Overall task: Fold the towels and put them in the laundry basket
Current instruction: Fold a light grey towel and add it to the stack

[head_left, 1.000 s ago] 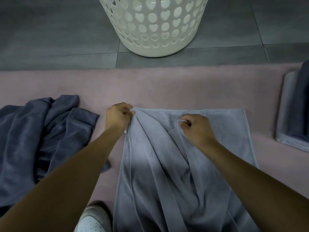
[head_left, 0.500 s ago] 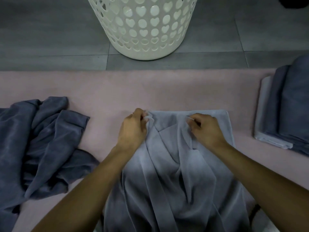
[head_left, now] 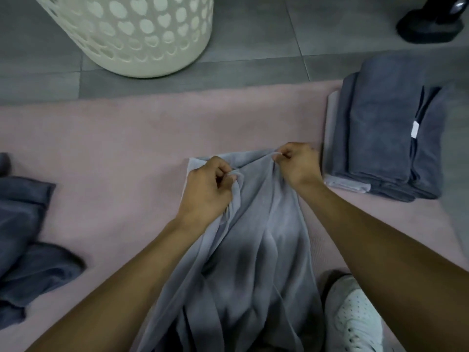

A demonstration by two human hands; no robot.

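Far to the left, a crumpled dark blue towel (head_left: 28,240) lay in a loose heap on the pink mat (head_left: 121,138), its folds running off the left edge of the view. Beyond the mat, on the grey tiled floor (head_left: 253,47), stood the cream laundry basket (head_left: 137,36), its wall pierced with heart-shaped holes; only its lower part showed, and nothing of its inside could be seen.

Near the middle, a light grey towel (head_left: 256,250) lay gathered lengthwise on the mat, bunched into long pleats that ran from the person's body out to its far edge. The left hand (head_left: 206,189) was clenched on the towel's far edge at its left side, fingers curled over a bunch of cloth, with a flat corner of the towel showing just beyond the knuckles. The right hand (head_left: 298,163) pinched the same far edge a little farther out and to the right, thumb and forefinger closed on a small fold. The two hands were near each other, and the cloth sagged between them. Both bare forearms reached in from the bottom of the view.

At the lower right, a white shoe (head_left: 352,318) rested on the mat beside the towel, under the right forearm.

To the right of the right hand, just beside it, sat a neat stack of folded towels (head_left: 380,133) at the mat's right side, dark grey ones on top of a lighter one, with a small white tag (head_left: 415,129) showing. A black object (head_left: 431,24) stood on the floor in the upper right corner.
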